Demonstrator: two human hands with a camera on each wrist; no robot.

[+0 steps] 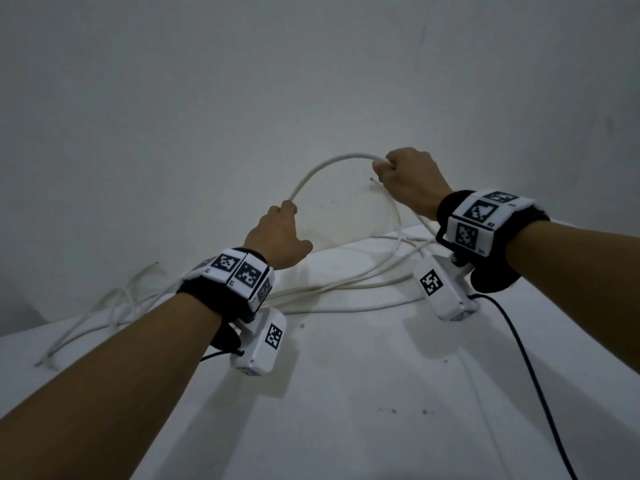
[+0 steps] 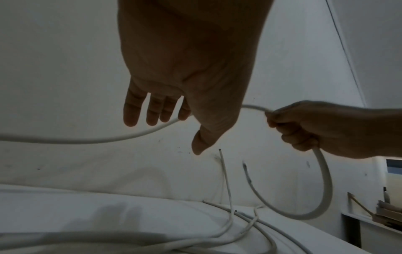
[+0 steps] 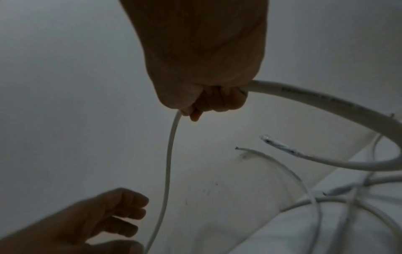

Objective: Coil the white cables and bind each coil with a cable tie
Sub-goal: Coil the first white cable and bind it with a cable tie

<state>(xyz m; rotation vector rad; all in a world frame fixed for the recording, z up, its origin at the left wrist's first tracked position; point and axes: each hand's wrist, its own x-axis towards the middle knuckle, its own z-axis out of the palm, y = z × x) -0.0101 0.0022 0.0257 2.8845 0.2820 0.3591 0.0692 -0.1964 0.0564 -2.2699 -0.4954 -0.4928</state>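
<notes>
A white cable arches in the air between my two hands, in front of the wall. My right hand grips it in a closed fist, and the thick cable curls down from that fist to a bare end. My left hand is held lower and to the left with relaxed, spread fingers; the cable runs past them, and no finger curls round it. Several more white cables lie tangled on the white table. I see no cable tie.
A grey wall stands right behind the table's far edge. More cable ends trail over the table's left side. The black cord of the wrist camera hangs across the right. A shelf with cardboard pieces is off to the right.
</notes>
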